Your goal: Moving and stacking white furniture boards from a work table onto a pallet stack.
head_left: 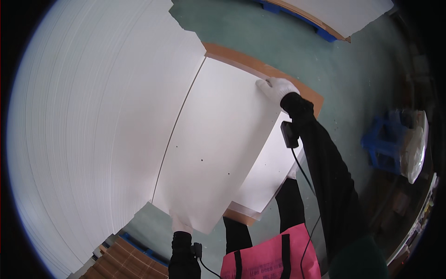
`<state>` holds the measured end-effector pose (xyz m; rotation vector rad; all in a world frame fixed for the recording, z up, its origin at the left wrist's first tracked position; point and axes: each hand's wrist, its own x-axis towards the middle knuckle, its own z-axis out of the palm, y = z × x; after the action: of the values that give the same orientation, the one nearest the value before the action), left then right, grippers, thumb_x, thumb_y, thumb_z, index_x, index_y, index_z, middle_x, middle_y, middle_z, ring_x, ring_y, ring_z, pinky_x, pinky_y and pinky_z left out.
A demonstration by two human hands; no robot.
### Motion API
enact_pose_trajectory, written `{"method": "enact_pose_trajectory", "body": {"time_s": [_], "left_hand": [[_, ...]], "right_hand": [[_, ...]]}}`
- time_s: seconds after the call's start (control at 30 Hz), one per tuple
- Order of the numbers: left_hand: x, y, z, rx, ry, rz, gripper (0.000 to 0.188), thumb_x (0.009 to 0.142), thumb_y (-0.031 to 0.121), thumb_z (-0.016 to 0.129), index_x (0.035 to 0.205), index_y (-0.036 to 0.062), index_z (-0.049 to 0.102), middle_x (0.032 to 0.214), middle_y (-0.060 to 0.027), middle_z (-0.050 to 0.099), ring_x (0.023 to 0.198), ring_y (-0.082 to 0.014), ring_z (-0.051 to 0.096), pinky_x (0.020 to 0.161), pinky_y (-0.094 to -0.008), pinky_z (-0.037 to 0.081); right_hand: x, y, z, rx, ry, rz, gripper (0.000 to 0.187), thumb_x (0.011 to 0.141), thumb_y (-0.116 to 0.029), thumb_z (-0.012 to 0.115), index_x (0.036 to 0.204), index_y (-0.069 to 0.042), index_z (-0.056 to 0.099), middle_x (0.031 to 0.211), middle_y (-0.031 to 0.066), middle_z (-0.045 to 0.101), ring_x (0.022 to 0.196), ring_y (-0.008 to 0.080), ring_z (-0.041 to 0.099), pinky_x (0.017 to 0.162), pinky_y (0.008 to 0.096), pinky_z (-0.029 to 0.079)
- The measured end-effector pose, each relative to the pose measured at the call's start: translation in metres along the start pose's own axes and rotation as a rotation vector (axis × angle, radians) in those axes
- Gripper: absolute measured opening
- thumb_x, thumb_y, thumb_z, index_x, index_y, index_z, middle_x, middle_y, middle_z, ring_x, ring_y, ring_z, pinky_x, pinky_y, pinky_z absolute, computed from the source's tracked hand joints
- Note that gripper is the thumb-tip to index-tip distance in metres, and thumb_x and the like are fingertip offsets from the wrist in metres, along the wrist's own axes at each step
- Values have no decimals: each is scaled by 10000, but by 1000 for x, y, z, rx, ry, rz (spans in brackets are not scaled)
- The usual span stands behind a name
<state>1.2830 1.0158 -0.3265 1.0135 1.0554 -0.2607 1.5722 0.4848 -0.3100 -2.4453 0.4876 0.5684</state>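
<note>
A long white panel with several small dark holes lies slanted before me. My right hand, in a white glove, is closed at its far end, fingers over the edge. At the near end my left hand, also gloved, grips the panel's edge; its fingers blend into the white surface and show poorly. Beneath, on the right, a second white panel partly shows, with brown cardboard under its near end. More brown cardboard runs along the far end.
A tall stack of white panels rises close on the left. Far off, another white stack stands on a blue pallet. A blue stool is at the right. Brown ribbed material lies lower left. Cables hang along my arms, beside my pink apron.
</note>
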Motion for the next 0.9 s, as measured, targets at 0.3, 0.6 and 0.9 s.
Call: {"method": "enact_pose_trajectory", "body": {"time_s": [0.3,0.6,0.9], "left_hand": [[-4,0,5,115,-183,95,632,971,529,242,1414,81,298,1425,-83,369,1313,-263,350,1090,-397,289],[10,10,-7,84,60,-99,693,932,610,281,1403,105,333,1407,-65,402,1280,-264,388,1060,-405,318],[21,11,9,234,622,-128,673,920,634,281,1369,142,384,1350,-57,464,1181,-299,487,951,-499,432]], "right_hand": [[-4,-1,-5,73,57,51,572,869,-526,422,997,-12,638,976,219,644,942,372,608,832,431,459],[-11,-3,12,53,160,-50,511,878,-492,462,995,-12,590,960,192,635,929,329,609,811,433,478],[-8,1,21,123,122,-100,509,863,-497,486,1015,-18,567,976,186,626,855,337,621,757,433,492]]}}
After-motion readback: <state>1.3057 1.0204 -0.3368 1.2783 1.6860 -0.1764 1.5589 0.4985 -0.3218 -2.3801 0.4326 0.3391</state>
